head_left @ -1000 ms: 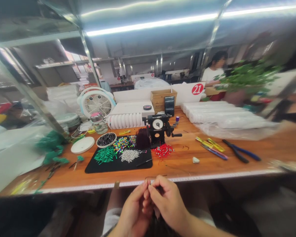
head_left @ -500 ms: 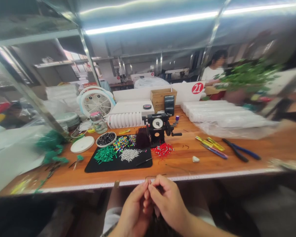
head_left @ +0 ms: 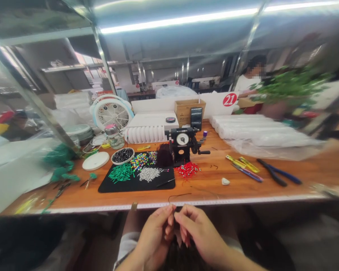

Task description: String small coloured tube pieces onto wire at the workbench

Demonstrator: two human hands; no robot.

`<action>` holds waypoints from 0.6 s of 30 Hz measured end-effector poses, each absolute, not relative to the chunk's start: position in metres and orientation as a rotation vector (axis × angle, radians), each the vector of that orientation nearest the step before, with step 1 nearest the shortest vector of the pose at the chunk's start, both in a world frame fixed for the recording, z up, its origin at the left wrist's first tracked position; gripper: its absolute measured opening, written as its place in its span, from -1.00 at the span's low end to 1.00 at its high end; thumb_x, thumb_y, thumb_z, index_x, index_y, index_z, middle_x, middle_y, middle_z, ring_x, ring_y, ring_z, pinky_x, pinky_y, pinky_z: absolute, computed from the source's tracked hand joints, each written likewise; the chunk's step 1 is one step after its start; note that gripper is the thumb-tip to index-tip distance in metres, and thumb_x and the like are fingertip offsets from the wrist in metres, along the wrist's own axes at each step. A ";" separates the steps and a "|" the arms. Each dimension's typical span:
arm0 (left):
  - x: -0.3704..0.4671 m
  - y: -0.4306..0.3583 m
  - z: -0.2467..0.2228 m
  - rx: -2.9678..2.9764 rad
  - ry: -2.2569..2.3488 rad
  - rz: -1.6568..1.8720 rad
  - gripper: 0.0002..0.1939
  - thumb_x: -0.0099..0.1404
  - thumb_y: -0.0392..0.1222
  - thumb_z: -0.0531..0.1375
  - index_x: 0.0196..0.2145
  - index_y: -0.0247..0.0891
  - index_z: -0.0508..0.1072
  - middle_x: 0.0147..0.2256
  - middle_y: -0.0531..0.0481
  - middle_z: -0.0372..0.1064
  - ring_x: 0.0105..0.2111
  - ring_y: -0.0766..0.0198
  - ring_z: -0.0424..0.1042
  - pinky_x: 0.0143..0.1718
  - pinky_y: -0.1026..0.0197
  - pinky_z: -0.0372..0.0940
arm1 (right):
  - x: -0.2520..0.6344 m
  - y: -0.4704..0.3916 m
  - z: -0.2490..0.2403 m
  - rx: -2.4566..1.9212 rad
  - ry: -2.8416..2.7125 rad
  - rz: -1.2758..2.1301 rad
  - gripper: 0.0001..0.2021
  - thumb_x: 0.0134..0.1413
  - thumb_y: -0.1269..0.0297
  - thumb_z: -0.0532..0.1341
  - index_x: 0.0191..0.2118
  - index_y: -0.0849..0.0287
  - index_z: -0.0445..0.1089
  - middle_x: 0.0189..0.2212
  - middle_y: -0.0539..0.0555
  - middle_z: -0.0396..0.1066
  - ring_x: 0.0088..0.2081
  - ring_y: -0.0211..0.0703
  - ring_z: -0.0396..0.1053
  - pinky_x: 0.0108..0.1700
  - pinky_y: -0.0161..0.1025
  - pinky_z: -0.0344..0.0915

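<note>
My left hand [head_left: 157,234] pinches a thin dark cord [head_left: 179,195] between thumb and forefinger, just in front of the table edge. From those fingertips the cord's free end curls up over the table's front edge. Close beside it, my right hand [head_left: 200,230] is closed too, its thumb and forefinger pressed together on the cord near the left fingertips. The part of the cord inside the fingers is mostly hidden. Beyond the hands lies a black mat [head_left: 141,186] bearing green tube pieces [head_left: 121,173], silver beads [head_left: 149,174] and multicoloured beads [head_left: 139,161].
A hand-cranked winding machine [head_left: 182,145] with a dial stands behind the mat, red beaded pieces [head_left: 188,170] before it. A bowl of black beads [head_left: 122,156], a white lid [head_left: 95,161] and a fan [head_left: 112,113] are left; yellow-handled tools [head_left: 248,164] and pliers [head_left: 279,173] right.
My hands have come slightly apart at the fingertips. More of the dark cord now shows above the left fingers. The camera view has shifted a little.
</note>
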State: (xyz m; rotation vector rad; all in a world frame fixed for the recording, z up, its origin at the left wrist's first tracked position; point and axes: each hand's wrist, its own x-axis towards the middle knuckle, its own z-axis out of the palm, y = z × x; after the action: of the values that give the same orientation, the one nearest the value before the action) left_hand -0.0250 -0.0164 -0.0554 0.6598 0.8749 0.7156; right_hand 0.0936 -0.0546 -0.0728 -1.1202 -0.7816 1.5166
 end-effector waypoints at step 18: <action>-0.027 -0.017 -0.075 0.831 0.968 0.649 -0.54 -0.03 0.07 0.31 -0.69 -0.31 0.21 -0.75 0.10 0.10 -0.72 0.45 0.08 -0.64 0.35 -0.15 | 0.093 -0.055 -0.094 -1.048 -0.742 1.642 -0.54 -0.09 -0.11 0.21 -0.52 0.25 0.16 -0.77 -0.11 0.20 -0.76 -0.49 0.10 -0.69 -0.52 0.04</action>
State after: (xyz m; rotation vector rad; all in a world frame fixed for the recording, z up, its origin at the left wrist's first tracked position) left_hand -0.0272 -0.0171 -0.0749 0.8314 0.9677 0.6488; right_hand 0.0930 -0.0547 -0.0944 -1.0479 -0.7419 1.6425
